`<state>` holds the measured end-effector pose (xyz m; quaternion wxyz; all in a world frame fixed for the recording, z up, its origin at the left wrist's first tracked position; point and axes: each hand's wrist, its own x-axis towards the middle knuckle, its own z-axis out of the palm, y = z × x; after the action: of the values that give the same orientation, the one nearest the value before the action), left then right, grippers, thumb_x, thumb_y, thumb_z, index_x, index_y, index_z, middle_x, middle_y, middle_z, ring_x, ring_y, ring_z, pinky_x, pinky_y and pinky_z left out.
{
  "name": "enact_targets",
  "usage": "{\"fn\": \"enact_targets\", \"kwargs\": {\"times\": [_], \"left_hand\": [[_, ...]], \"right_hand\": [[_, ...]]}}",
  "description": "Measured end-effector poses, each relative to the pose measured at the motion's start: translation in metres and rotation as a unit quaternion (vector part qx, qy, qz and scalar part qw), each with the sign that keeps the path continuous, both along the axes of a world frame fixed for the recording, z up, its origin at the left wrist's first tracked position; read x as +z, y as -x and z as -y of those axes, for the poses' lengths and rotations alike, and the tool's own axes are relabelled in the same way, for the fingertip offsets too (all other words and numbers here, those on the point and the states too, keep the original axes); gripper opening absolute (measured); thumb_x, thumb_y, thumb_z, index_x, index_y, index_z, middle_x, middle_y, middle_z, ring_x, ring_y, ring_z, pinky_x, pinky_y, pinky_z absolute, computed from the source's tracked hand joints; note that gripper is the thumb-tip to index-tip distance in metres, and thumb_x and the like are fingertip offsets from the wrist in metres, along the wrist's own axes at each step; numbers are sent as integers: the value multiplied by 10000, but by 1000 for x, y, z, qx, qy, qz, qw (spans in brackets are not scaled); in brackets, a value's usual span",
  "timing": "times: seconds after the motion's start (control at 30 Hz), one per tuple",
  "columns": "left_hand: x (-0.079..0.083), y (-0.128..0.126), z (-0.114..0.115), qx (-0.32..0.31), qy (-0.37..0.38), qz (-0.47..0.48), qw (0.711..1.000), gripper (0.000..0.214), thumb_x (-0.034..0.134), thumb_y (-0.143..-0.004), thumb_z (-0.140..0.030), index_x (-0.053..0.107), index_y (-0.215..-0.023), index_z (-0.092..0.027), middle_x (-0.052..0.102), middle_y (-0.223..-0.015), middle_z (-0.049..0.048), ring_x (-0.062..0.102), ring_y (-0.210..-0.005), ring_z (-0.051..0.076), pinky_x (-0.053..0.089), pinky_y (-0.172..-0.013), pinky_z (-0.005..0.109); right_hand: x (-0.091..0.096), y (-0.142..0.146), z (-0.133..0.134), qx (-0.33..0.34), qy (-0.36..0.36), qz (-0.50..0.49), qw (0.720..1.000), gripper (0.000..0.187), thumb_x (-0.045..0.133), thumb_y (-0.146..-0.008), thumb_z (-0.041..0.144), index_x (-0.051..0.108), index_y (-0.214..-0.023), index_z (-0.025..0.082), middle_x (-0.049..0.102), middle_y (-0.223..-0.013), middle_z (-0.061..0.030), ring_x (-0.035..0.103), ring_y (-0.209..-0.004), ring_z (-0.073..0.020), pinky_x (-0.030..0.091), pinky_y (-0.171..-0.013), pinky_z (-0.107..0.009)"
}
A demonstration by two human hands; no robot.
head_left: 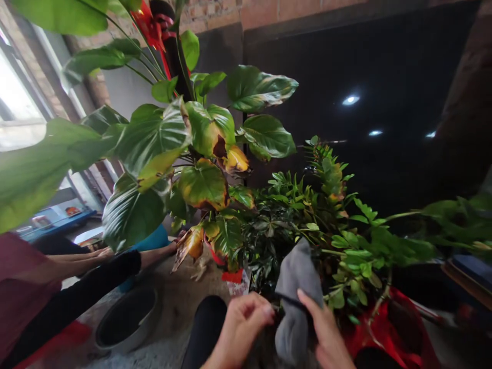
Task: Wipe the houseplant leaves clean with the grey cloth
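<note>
My right hand [322,325] is wrapped round a grey cloth [300,277], its thumb pressed along a dark band across the middle. The cloth stands up above my fingers and hangs down below them. Just left of it, my left hand [248,320] is closed, thumb against curled fingers. What it pinches, if anything, I cannot make out. Behind the cloth grows a dark leafy plant [265,241], with a brighter green plant [355,261] to its right.
A tall plant [203,182] with broad, partly browned leaves rises left of centre. At the left, a co-worker's arms [96,261] reach toward its base near a blue bucket [154,240]. A dark basin [126,318] sits on the floor. Red wrapping [403,328] is at lower right.
</note>
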<state>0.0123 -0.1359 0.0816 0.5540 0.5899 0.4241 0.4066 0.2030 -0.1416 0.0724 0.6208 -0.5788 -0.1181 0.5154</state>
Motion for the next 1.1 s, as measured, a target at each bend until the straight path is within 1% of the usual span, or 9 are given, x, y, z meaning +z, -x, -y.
{"fn": "enact_targets", "kwargs": {"times": [0.07, 0.13, 0.33, 0.47, 0.57, 0.7, 0.83, 0.93, 1.1], "left_hand": [[-12, 14, -28, 75, -37, -82, 993, 511, 603, -711, -624, 566, -444, -191, 593, -543, 46, 550, -629, 198, 421, -655, 309], [-25, 32, -51, 157, -79, -166, 970, 518, 545, -712, -616, 539, -380, -219, 590, -514, 62, 559, -652, 232, 412, -696, 332], [-52, 42, -89, 193, -52, -103, 974, 157, 664, -635, -370, 749, -643, -238, 734, -904, 112, 581, -1061, 341, 394, -952, 399], [-65, 28, -100, 168, 3, -4, 986, 166, 771, -518, -239, 767, -683, -219, 685, -1116, 138, 409, -1300, 384, 305, -1070, 442], [-74, 29, -104, 152, 102, 109, 977, 299, 806, -506, -297, 769, -781, -184, 655, -1165, 149, 516, -1182, 380, 423, -947, 452], [-81, 35, -107, 107, 184, 278, 937, 357, 801, -585, -336, 744, -894, -166, 710, -834, 90, 642, -874, 264, 479, -822, 387], [-79, 32, -108, 45, 214, 338, 915, 343, 807, -624, -286, 727, -928, -147, 712, -800, 72, 643, -761, 209, 486, -786, 356], [-76, 29, -108, 23, 220, 360, 907, 347, 807, -640, -258, 729, -962, -157, 713, -842, 65, 639, -741, 186, 486, -760, 329], [-85, 41, -105, 35, 243, 356, 902, 307, 797, -655, -245, 738, -942, -153, 718, -804, 50, 653, -812, 204, 472, -838, 322]], "right_hand": [[-8, 8, 20, 85, 23, -21, 996, 476, 832, -394, 488, 720, -715, 155, 748, -723, -110, 697, -871, -368, 556, -761, -423], [4, 8, 27, 86, 6, -25, 996, 507, 843, -413, 477, 736, -785, 149, 759, -783, -106, 697, -886, -354, 553, -774, -413], [75, -8, -22, -151, -151, 48, 976, 540, 829, -397, 398, 702, -868, 167, 760, -842, -75, 686, -872, -298, 555, -737, -375], [46, 12, -21, -66, -71, -23, 995, 467, 837, -347, 382, 709, -746, 175, 756, -758, -74, 693, -833, -323, 564, -712, -398], [17, 35, 11, 74, -13, -59, 995, 392, 845, -385, 435, 711, -656, 185, 738, -675, -84, 700, -789, -344, 565, -709, -415], [38, 41, 25, 124, -66, -36, 989, 461, 845, -455, 451, 730, -806, 174, 744, -713, -70, 701, -784, -317, 548, -736, -399], [72, 26, -13, 80, -158, 66, 982, 514, 854, -422, 416, 715, -853, 173, 755, -794, -67, 684, -801, -293, 529, -738, -375], [58, 29, -28, 53, -123, 93, 987, 470, 833, -404, 414, 712, -792, 180, 751, -749, -61, 676, -786, -296, 523, -734, -382], [31, 56, 7, 183, -47, 57, 980, 458, 800, -460, 368, 729, -864, 165, 758, -800, -76, 678, -803, -293, 522, -740, -381]]}}
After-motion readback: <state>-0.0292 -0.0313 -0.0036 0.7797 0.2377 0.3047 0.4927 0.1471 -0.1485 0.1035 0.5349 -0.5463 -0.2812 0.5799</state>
